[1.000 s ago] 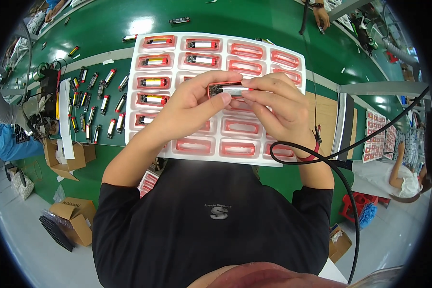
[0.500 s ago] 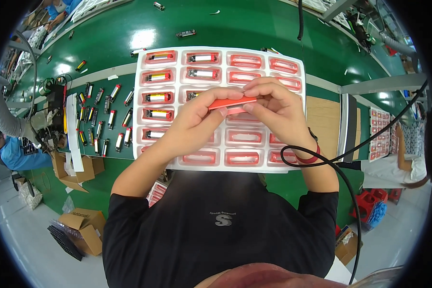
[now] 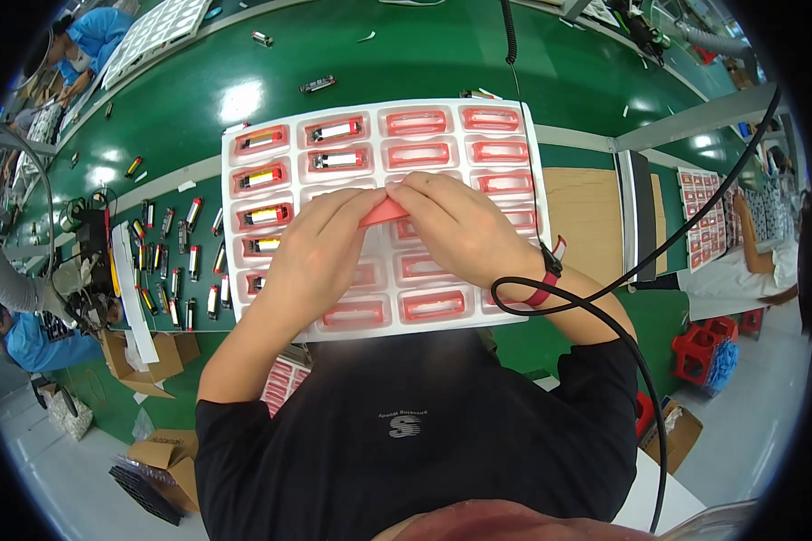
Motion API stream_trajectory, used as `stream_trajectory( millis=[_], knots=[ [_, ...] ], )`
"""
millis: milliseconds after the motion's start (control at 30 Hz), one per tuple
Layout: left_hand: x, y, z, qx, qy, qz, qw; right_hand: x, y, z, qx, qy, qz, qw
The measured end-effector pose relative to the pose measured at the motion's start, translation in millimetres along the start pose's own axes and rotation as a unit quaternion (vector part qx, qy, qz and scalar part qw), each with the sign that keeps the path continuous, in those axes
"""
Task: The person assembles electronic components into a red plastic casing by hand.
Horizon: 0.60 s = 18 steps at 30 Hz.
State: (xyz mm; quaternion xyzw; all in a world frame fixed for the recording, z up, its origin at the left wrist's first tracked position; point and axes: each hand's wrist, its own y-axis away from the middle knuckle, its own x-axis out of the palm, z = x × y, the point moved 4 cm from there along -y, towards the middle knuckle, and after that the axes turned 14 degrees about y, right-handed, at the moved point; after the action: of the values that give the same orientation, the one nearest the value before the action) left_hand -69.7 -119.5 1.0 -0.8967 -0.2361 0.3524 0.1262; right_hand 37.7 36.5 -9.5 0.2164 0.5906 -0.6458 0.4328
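My left hand (image 3: 320, 248) and my right hand (image 3: 460, 230) are closed on a narrow red plastic casing (image 3: 384, 214), held over the middle of a white tray (image 3: 376, 135). My fingers cover both ends of the casing, and my thumbs are hidden beneath. Each tray pocket in view holds a red shell (image 3: 417, 121). Toward the left, several shells contain small battery units (image 3: 337, 131) with black, white or yellow parts. Shells farther right show no such unit. Some pockets are hidden under my hands.
Loose battery units (image 3: 194, 261) lie on the green table left of the tray. A brown board (image 3: 582, 221) lies to the right. A black cable (image 3: 645, 370) loops over my right forearm. Co-workers sit at both sides; cardboard boxes (image 3: 173, 460) stand on the floor.
My hands have rolled over the casing, so their backs now face up and much less of it shows. The tray appears shifted left and slightly tilted in view.
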Motion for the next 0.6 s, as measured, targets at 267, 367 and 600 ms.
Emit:
stream_trajectory(
  millis=[267,367,600],
  knots=[
    [-6,-14,-7,-0.026,0.020,0.071,0.997,-19,-4,-1,0.064,-0.067,0.100,0.991],
    [6,-14,4,-0.015,0.014,0.030,0.999,-8,0,-4,0.047,0.011,0.062,0.997],
    [1,-10,2,-0.022,0.068,0.040,0.997,-17,-2,-15,0.026,-0.058,0.063,0.996]
  ],
)
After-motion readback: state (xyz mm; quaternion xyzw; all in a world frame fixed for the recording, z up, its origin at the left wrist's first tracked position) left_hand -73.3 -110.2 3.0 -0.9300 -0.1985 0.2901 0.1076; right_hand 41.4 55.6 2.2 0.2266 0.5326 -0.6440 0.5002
